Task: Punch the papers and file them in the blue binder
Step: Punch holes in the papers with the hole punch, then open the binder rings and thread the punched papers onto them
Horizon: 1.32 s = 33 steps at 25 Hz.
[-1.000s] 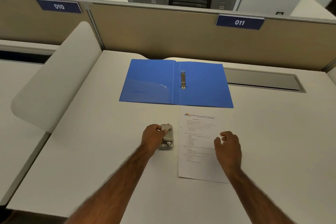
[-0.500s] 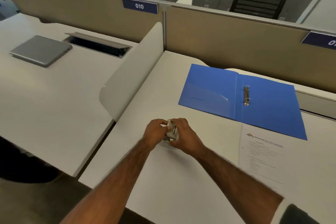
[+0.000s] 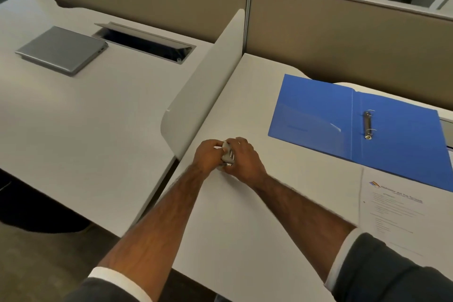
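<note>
To your left, a closed grey laptop point(image 3: 61, 49) lies beside an open cable hatch point(image 3: 144, 43); a white divider point(image 3: 208, 81) stands right of them.

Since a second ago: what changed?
The right hand moved from above the paper left to the hole punch, which the left hand already held; both now grip it, further left of the paper. The view swung left too. The blue binder stays open and flat, the paper beside it on the desk.
</note>
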### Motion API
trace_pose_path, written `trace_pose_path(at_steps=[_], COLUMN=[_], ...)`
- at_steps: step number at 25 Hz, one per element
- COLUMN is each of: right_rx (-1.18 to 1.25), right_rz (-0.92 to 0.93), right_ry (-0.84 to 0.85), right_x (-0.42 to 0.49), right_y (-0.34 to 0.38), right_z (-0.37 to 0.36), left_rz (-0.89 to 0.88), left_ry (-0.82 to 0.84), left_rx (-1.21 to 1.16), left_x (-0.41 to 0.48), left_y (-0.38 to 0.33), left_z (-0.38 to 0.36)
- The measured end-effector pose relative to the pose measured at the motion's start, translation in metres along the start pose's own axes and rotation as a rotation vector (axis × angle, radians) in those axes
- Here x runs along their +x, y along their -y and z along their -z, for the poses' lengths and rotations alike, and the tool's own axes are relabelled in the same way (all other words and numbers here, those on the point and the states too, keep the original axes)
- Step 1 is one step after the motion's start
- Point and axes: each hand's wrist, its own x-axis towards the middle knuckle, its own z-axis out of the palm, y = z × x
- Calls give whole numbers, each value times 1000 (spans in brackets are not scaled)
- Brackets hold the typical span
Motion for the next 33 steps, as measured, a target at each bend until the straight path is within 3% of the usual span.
trace_pose_path(at_steps=[6,8,10,12,13,15,17,19,22,25,33], right_rx=[44,67,95,135,154,170,147,116,189,245,194], right_rz=[-16,-62,-117,-209,-269,-412,-603,-816,-1052,-1075,-1060], right_ry=[10,-36,-101,-184,-237,-340,-453,-455,-326,-289,-182], right_x=[-10,-30,-65,-114,-143,-204,-264,-316,-360,-379,-370], right_y=[-13,-27,-50,-82,-101,-137,-174,-206,-233,-256,-262], right_z=[3,14,30,51,63,89,115,138,158,170,185], left_rz=[-30,-28,-182,-474,-593,-713,-738,-728,-740,-739,-656], left_ry=[-43,-204,-495,-568,-469,-97,238,415,485,486,429], left_rx=[217,408,648,755,756,766,870,954,1088,1178,1155], left_x=[10,0,-20,-48,-66,-104,-141,-164,-174,-177,-185], left_y=[4,5,9,11,11,12,11,9,13,19,20], left_z=[-7,-15,-36,-76,-104,-167,-230,-279,-313,-340,-342])
